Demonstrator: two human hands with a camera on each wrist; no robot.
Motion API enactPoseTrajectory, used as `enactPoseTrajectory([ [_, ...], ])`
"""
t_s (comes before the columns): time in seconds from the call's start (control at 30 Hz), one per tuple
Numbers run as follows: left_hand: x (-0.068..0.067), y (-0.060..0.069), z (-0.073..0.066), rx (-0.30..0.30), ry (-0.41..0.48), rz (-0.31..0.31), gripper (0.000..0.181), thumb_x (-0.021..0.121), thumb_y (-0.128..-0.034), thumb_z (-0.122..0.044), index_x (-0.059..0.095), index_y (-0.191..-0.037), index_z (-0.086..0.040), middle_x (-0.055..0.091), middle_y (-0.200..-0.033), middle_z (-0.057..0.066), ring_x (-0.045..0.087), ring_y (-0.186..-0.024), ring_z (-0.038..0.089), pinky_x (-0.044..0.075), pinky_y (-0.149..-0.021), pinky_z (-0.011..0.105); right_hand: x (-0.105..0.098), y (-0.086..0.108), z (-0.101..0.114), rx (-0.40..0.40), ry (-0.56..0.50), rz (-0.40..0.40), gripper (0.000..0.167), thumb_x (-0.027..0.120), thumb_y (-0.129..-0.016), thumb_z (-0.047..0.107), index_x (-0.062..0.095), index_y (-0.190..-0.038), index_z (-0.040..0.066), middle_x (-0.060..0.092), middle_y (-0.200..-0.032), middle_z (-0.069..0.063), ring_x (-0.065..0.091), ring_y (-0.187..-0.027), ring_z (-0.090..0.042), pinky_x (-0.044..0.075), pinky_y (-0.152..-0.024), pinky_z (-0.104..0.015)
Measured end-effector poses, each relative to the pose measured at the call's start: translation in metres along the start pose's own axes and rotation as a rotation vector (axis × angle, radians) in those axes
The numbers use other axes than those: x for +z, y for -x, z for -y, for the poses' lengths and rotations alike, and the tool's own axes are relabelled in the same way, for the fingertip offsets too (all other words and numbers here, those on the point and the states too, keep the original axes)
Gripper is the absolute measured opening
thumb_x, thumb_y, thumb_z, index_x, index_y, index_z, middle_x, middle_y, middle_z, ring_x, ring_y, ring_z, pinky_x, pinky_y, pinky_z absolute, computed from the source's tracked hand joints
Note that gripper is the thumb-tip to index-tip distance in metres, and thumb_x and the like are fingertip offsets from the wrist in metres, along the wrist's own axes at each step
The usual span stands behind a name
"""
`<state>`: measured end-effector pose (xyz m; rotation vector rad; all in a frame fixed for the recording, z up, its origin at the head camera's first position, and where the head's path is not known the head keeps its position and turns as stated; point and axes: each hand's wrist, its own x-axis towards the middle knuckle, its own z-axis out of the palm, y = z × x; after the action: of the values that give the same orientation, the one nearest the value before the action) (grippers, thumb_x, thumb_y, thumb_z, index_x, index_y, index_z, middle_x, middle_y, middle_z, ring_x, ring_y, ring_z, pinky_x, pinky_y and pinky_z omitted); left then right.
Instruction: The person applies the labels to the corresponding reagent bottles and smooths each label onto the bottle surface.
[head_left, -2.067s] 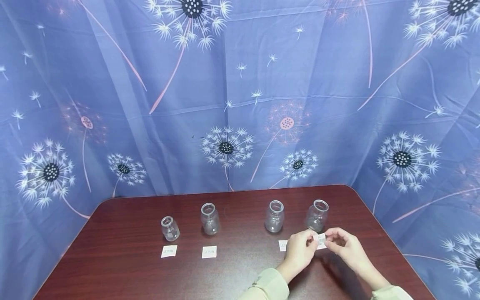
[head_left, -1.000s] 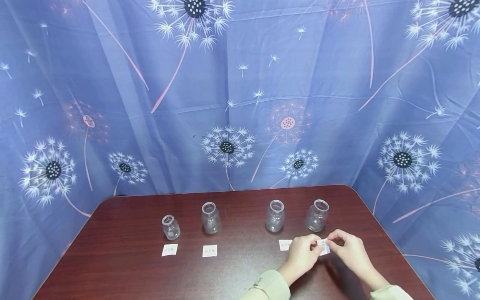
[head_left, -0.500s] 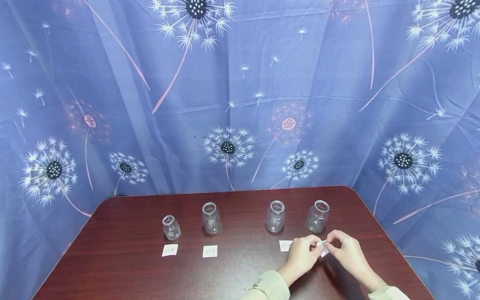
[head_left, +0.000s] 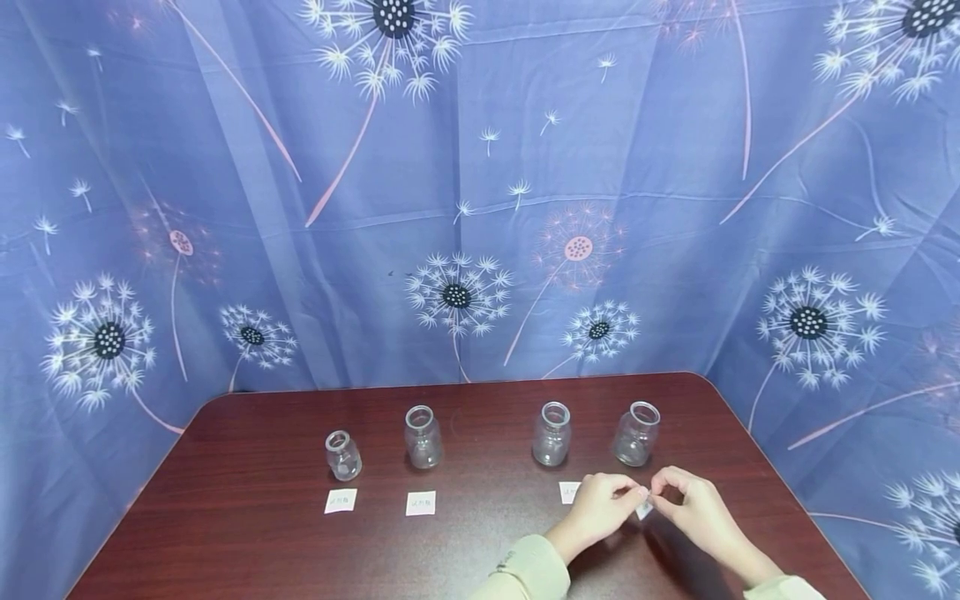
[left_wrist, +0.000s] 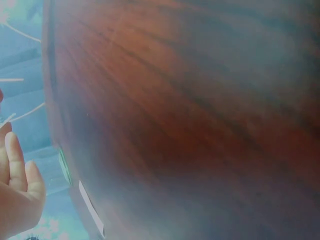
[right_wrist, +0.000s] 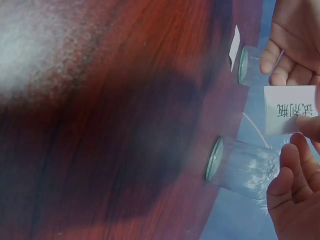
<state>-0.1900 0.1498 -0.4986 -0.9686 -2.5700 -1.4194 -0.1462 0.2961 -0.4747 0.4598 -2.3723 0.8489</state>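
A white paper label with handwritten characters (head_left: 644,508) is held between my two hands, just above the table in front of the rightmost glass jar (head_left: 636,435). My left hand (head_left: 600,512) pinches its left part between thumb and fingers. My right hand (head_left: 697,510) pinches the upper right part. In the right wrist view the label (right_wrist: 286,111) hangs with its writing facing that camera, a thumb pressed on it. The left wrist view catches part of a hand (left_wrist: 19,200) at its left edge; the label hardly shows there.
Three more clear glass jars (head_left: 552,435), (head_left: 423,437), (head_left: 344,457) stand in a row on the dark red table (head_left: 375,558). Labels lie before them: one (head_left: 567,492) partly behind my left hand, others (head_left: 421,503), (head_left: 341,500) at left. A blue dandelion-print curtain (head_left: 360,275) hangs behind.
The label has turned from facing the head camera to a steeper tilt, and its visible part has shrunk. Both hands have shifted slightly towards me. The jars and the other labels stay put.
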Motion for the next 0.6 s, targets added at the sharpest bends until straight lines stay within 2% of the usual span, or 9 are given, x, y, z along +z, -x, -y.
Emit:
enactPoseTrajectory([
  [0.1, -0.0009, 0.0001, 0.0003, -0.041, 0.053, 0.03, 0.024, 0.052, -0.0842, -0.031, 0.069, -0.085, -0.014, 0.069, -0.078, -0.006, 0.053, -0.066, -0.012, 0.037, -0.058, 0.004, -0.0001, 0.0002, 0.0003, -0.013, -0.012, -0.002, 0.038, 0.071, -0.052, -0.012, 0.053, -0.066, 0.018, 0.052, -0.065, 0.008, 0.042, -0.06, 0.006, 0.031, -0.052, -0.01],
  [0.3, -0.0012, -0.0001, 0.0001, -0.114, 0.12, 0.068, 0.023, 0.053, -0.0831, -0.029, 0.069, -0.082, -0.013, 0.065, -0.063, -0.006, 0.045, -0.052, -0.011, 0.037, -0.053, 0.007, 0.0003, 0.0015, -0.0002, -0.012, -0.045, 0.004, 0.037, 0.071, -0.051, -0.013, 0.054, -0.066, 0.016, 0.051, -0.064, 0.011, 0.041, -0.058, 0.007, 0.031, -0.05, -0.01],
  [0.33, -0.0013, 0.0001, -0.0001, -0.115, 0.117, 0.069, 0.023, 0.053, -0.0829, -0.029, 0.069, -0.082, -0.013, 0.065, -0.063, -0.006, 0.045, -0.052, -0.011, 0.038, -0.053, 0.008, 0.0004, 0.0018, -0.0004, -0.012, -0.045, 0.004, 0.037, 0.072, -0.051, -0.013, 0.053, -0.066, 0.016, 0.051, -0.064, 0.011, 0.041, -0.058, 0.007, 0.031, -0.05, -0.01],
  [0.47, -0.0016, 0.0018, -0.0018, -0.083, 0.027, 0.05, 0.022, 0.053, -0.0828, -0.03, 0.07, -0.086, -0.016, 0.068, -0.074, -0.009, 0.052, -0.064, -0.011, 0.042, -0.071, 0.016, 0.0006, 0.0026, -0.0011, -0.014, -0.027, -0.006, 0.038, 0.072, -0.05, -0.013, 0.053, -0.066, 0.015, 0.05, -0.064, 0.011, 0.04, -0.058, 0.007, 0.03, -0.05, -0.01],
  [0.57, -0.0011, 0.0028, -0.0036, -0.065, -0.018, 0.041, 0.018, 0.055, -0.0805, -0.026, 0.069, -0.088, -0.018, 0.069, -0.077, -0.01, 0.053, -0.066, -0.012, 0.041, -0.071, 0.013, 0.0013, 0.0032, -0.001, -0.006, -0.008, -0.017, 0.038, 0.071, -0.05, -0.012, 0.053, -0.065, 0.017, 0.049, -0.064, 0.012, 0.039, -0.057, 0.007, 0.029, -0.049, -0.009],
  [0.6, -0.0009, 0.003, -0.0042, -0.066, -0.018, 0.041, 0.017, 0.056, -0.0792, -0.024, 0.069, -0.088, -0.018, 0.069, -0.076, -0.01, 0.053, -0.064, -0.013, 0.04, -0.066, 0.01, 0.0016, 0.0034, -0.001, -0.001, -0.006, -0.02, 0.038, 0.071, -0.05, -0.012, 0.053, -0.065, 0.017, 0.049, -0.063, 0.012, 0.039, -0.057, 0.007, 0.029, -0.048, -0.009],
])
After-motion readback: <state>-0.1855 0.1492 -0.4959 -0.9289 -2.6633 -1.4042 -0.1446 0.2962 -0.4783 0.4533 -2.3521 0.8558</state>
